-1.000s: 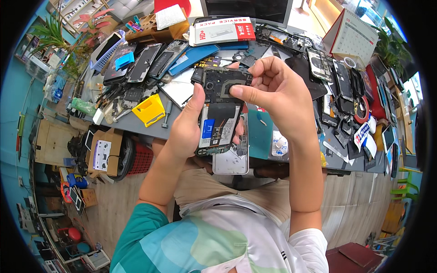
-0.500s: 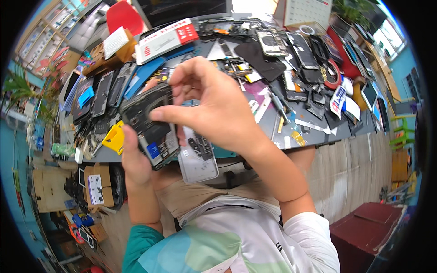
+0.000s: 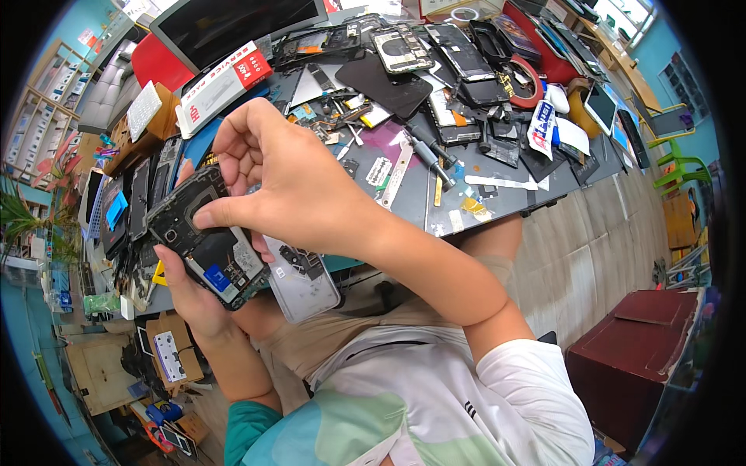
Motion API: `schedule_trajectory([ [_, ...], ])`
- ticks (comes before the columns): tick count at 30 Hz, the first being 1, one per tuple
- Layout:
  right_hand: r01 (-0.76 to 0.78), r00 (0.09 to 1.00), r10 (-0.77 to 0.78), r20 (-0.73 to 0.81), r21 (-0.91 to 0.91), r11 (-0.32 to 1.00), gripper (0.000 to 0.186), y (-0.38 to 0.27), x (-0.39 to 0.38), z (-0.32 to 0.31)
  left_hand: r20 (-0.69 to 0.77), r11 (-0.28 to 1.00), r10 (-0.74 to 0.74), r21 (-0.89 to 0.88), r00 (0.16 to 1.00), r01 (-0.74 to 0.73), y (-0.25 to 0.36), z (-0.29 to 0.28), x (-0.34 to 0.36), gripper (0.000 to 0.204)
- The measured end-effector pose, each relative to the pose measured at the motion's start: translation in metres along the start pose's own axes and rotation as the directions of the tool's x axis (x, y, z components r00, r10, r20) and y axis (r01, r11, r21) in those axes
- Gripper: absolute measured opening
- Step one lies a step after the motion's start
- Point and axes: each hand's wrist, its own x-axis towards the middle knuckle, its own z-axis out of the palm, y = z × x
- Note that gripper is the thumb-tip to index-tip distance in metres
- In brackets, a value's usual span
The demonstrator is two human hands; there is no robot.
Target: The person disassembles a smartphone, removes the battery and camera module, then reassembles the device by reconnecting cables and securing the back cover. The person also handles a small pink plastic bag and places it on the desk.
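Note:
An opened phone (image 3: 217, 241), its dark inner parts and a blue patch exposed, is gripped from below by my left hand (image 3: 194, 299). That thumb lies along the phone's left edge, and fingertips show past its right edge. Over the phone's upper part is my right hand (image 3: 287, 179), thumb pressed on the black inner plate and the other fingers curled at the top edge. Whether it pinches a small part is hidden. Just right of the phone, a pale silvery back cover (image 3: 307, 299) with a dark part on it juts past the table's front edge.
Phone parts crowd the grey table (image 3: 482, 210). A screwdriver (image 3: 423, 155), a metal spudger (image 3: 501, 182) and a roll of red tape (image 3: 528, 85) lie to the right. A white-and-red box (image 3: 221, 85) and a monitor (image 3: 241, 31) stand behind; a maroon cabinet (image 3: 629, 349) stands at right.
My view has turned, so the table's things appear shifted left and tilted. Both hands stay on the phone, which sits further left in view. The right thumb still presses the inner plate.

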Motion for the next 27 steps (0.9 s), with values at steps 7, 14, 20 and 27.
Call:
schedule_trajectory([
  [7,0.676,0.702,-0.706,0.092,-0.395,0.622,0.042,0.007,0.001,-0.003,0.271,0.975,-0.033,0.22,0.962,-0.028,-0.002,-0.087,-0.011,0.066],
  [14,0.792,0.524,-0.822,0.222,-0.481,0.376,0.021,0.011,-0.003,-0.004,0.39,0.76,-0.076,0.618,0.918,-0.2,0.029,-0.053,-0.001,0.077],
  [20,0.842,0.464,-0.813,0.353,-0.462,0.28,0.02,0.01,-0.013,-0.015,0.487,0.609,-0.125,0.725,0.864,-0.321,0.044,-0.048,0.007,0.074],
  [27,0.816,0.495,-0.766,0.41,-0.522,0.248,0.017,0.002,-0.02,-0.022,0.535,0.516,-0.106,0.75,0.838,-0.414,0.046,-0.029,0.01,0.07],
])
